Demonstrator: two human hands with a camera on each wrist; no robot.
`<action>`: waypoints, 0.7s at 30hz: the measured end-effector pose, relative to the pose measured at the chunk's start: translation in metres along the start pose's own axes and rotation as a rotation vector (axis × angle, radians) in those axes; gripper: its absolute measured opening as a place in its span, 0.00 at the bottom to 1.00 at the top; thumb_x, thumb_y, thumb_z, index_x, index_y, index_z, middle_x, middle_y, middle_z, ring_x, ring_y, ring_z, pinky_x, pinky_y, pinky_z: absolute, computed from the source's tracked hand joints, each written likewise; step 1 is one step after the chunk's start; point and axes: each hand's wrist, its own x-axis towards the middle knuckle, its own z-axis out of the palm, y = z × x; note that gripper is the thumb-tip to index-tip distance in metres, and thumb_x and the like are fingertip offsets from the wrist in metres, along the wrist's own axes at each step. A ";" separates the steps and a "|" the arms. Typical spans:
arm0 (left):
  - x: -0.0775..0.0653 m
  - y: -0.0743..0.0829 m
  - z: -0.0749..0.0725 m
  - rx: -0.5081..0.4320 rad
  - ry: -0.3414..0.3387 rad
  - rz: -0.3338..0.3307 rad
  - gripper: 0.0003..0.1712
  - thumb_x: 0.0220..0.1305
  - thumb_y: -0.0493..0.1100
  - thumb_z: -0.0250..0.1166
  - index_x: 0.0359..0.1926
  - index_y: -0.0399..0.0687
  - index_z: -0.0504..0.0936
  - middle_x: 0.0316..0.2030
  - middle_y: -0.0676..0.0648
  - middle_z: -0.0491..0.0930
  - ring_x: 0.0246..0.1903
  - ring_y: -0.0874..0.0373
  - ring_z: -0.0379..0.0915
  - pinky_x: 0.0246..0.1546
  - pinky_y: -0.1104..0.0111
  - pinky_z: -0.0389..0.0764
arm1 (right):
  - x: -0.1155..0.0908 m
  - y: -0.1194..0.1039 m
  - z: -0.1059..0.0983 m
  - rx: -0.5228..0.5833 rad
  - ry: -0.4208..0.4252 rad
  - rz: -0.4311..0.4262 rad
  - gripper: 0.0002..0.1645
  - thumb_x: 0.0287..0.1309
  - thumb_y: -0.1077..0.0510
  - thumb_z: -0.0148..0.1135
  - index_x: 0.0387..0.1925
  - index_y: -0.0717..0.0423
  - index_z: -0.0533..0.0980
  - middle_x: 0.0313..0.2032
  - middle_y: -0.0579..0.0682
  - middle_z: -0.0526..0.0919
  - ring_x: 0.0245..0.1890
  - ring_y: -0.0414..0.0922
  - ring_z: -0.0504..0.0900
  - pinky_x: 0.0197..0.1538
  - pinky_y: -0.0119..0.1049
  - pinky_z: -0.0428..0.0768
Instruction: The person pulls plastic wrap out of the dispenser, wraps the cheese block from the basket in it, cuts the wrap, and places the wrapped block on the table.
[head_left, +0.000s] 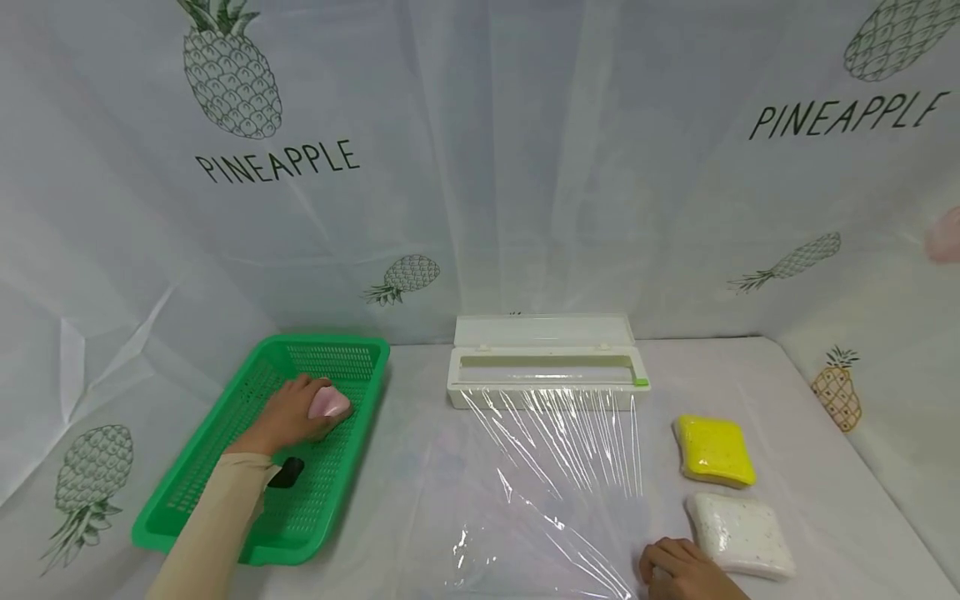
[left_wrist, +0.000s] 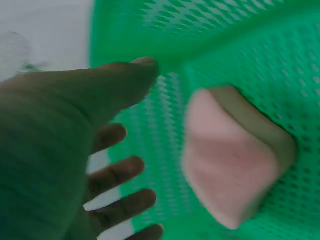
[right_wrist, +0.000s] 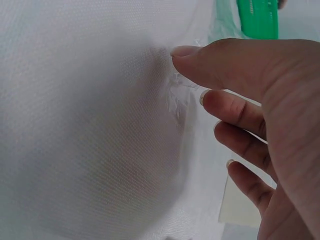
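Inside the green basket (head_left: 318, 492), my left hand (head_left: 288, 414) reaches over a pink sponge (head_left: 330, 403). In the left wrist view the thumb and fingers are spread, and the sponge (left_wrist: 227, 155), pink with a brownish side, lies just beyond the fingertips. My right hand (head_left: 678, 568) is at the near right corner of a sheet of clear plastic wrap (head_left: 525, 500). The right wrist view has its thumb and fingers apart beside the crumpled film edge (right_wrist: 177, 97). The film runs out of a white wrap dispenser (head_left: 547, 398) whose lid stands raised.
To the right lie a yellow block (head_left: 715, 451) and a white speckled block (head_left: 740, 534), both with a shiny film covering. A black object (head_left: 287, 472) shows by the left wrist. Behind the table (head_left: 720, 367) hangs a pineapple-printed curtain (head_left: 540, 167).
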 end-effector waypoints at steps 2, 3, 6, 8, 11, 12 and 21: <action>0.003 -0.007 0.003 0.016 -0.039 -0.036 0.36 0.54 0.47 0.68 0.61 0.36 0.67 0.53 0.32 0.65 0.48 0.35 0.62 0.39 0.40 0.66 | 0.000 0.001 0.000 -0.003 0.003 -0.005 0.18 0.51 0.35 0.62 0.12 0.34 0.72 0.32 0.26 0.66 0.33 0.30 0.67 0.37 0.39 0.73; 0.005 -0.010 0.005 0.020 -0.052 -0.049 0.39 0.53 0.48 0.68 0.62 0.35 0.65 0.54 0.31 0.64 0.48 0.34 0.62 0.38 0.40 0.66 | 0.000 0.001 0.000 -0.005 0.008 -0.008 0.18 0.51 0.36 0.62 0.12 0.34 0.72 0.32 0.26 0.66 0.33 0.30 0.67 0.37 0.39 0.73; 0.009 -0.016 0.009 0.029 -0.069 -0.080 0.44 0.51 0.48 0.70 0.63 0.34 0.61 0.53 0.29 0.62 0.47 0.31 0.62 0.37 0.40 0.66 | 0.001 0.001 0.001 -0.012 0.023 -0.016 0.19 0.50 0.35 0.63 0.12 0.35 0.73 0.32 0.26 0.67 0.33 0.30 0.67 0.36 0.39 0.73; 0.012 -0.020 0.012 0.028 -0.079 -0.101 0.46 0.49 0.48 0.70 0.64 0.33 0.59 0.54 0.27 0.61 0.46 0.30 0.62 0.38 0.39 0.66 | 0.000 0.002 0.003 -0.016 0.031 -0.019 0.19 0.49 0.35 0.63 0.12 0.35 0.73 0.32 0.26 0.66 0.33 0.30 0.66 0.36 0.38 0.72; 0.014 -0.028 0.017 0.009 -0.098 -0.130 0.48 0.48 0.47 0.71 0.65 0.33 0.58 0.54 0.26 0.60 0.46 0.28 0.62 0.40 0.37 0.65 | -0.001 0.002 0.005 -0.029 0.047 -0.032 0.19 0.49 0.35 0.63 0.12 0.35 0.73 0.32 0.27 0.67 0.34 0.30 0.67 0.36 0.38 0.73; 0.015 -0.031 0.018 0.005 -0.106 -0.133 0.48 0.48 0.47 0.71 0.64 0.34 0.57 0.54 0.25 0.61 0.46 0.27 0.62 0.40 0.37 0.65 | -0.001 0.002 0.006 -0.036 0.055 -0.035 0.19 0.49 0.35 0.63 0.12 0.35 0.73 0.32 0.27 0.67 0.34 0.30 0.67 0.36 0.37 0.73; 0.017 -0.045 0.028 0.026 -0.131 -0.127 0.49 0.45 0.48 0.72 0.65 0.37 0.58 0.48 0.27 0.67 0.42 0.32 0.65 0.36 0.39 0.67 | -0.001 0.004 0.007 -0.044 0.075 -0.048 0.19 0.49 0.37 0.65 0.11 0.36 0.73 0.32 0.27 0.67 0.34 0.30 0.67 0.36 0.34 0.72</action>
